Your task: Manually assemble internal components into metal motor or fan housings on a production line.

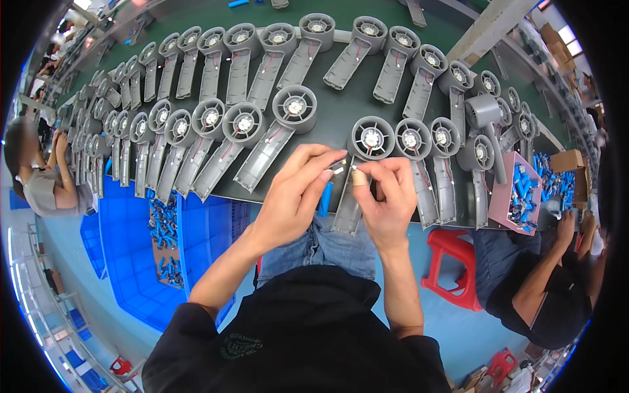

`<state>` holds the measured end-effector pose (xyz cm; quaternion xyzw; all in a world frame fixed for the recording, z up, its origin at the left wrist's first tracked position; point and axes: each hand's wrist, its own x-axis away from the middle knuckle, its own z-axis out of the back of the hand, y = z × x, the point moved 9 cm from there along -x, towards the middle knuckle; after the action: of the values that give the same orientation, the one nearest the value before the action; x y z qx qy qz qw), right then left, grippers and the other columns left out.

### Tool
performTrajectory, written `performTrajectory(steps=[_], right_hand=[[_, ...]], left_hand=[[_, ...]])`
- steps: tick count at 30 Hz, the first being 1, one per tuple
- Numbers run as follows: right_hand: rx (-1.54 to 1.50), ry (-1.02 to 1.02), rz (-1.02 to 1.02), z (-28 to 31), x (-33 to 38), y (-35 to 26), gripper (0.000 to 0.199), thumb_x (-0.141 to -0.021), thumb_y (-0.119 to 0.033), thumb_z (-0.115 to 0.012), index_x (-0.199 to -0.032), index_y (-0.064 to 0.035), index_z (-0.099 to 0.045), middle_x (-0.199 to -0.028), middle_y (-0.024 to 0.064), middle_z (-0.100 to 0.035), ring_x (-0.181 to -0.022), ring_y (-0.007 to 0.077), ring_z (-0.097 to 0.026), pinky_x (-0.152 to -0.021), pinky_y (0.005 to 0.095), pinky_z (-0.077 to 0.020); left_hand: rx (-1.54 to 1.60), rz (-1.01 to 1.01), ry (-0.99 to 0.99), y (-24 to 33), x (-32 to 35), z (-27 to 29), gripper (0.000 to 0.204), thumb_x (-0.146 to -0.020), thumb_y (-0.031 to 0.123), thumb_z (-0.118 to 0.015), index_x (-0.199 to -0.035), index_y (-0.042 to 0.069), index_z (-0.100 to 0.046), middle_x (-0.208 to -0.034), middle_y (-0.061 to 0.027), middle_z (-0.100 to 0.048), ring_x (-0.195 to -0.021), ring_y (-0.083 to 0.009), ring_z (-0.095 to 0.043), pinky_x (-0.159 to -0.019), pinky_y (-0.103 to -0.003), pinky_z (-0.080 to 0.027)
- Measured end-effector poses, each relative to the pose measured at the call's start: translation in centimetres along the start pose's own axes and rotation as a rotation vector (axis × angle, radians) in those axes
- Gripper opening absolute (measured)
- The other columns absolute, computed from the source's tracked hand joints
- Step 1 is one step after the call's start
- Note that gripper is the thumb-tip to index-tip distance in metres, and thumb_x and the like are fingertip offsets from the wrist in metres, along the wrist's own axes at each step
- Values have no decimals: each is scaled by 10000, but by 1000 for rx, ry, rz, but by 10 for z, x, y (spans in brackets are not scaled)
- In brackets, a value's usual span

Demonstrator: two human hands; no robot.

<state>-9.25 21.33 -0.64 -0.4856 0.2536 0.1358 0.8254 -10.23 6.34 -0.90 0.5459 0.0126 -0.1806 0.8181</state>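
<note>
In front of me lies a grey handheld fan housing (372,139) with a round grille and an open handle pointing toward me. Above that handle, my left hand (295,193) pinches a small white connector (339,171) between thumb and fingertips. A blue cylindrical battery (325,199) shows just below these fingers; its lead is too small to follow. Close by on the right, my right hand (391,196) is closed in a pinch at a tiny white plug (354,168), partly hidden by the fingers. One right finger has a tan wrap (360,178). The two hands' fingertips are almost touching.
Rows of similar grey fans (243,124) cover the dark green bench (275,154). A pink box (513,190) of blue batteries stands at the right, near a co-worker (550,281). Blue crates (141,262) sit lower left, a red stool (452,268) lower right. Another person (46,177) works far left.
</note>
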Motion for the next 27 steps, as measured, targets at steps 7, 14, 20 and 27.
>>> performTrajectory(steps=[7,14,20,27], right_hand=[[-209,-27,-233,-9,3,12,104,-848,32,-714,-939,-15,-691,-825,-32,-452,-609,10,-348,-492,192,-266],[-281,-105,-373,-5,-1,15,112,-845,-4,-732,-947,9,-688,-799,-5,-493,-654,47,-441,-517,201,-364],[-325,-209,-437,-7,-5,20,62,-872,19,-687,-934,9,-687,-804,-38,-435,-627,14,-342,-513,194,-263],[-121,-140,-105,-3,-9,5,165,-772,64,-748,-913,-2,-692,-812,-5,-534,-575,26,-403,-483,194,-308]], left_hand=[[208,62,55,-17,5,-4,334,-991,11,-477,-1298,-47,-595,-1187,-127,-577,-1019,-174,-587,-900,-291,-480],[285,-77,-37,-11,3,-7,387,-937,-18,-574,-1323,-22,-596,-1154,-137,-614,-903,-193,-606,-763,-288,-494],[262,-129,-48,-16,1,-5,361,-907,-26,-616,-1268,-43,-632,-1209,-172,-640,-998,-243,-640,-846,-309,-508],[154,-139,-95,-13,1,-1,388,-882,-48,-618,-1269,-34,-637,-1185,-178,-664,-1059,-259,-640,-904,-326,-495]])
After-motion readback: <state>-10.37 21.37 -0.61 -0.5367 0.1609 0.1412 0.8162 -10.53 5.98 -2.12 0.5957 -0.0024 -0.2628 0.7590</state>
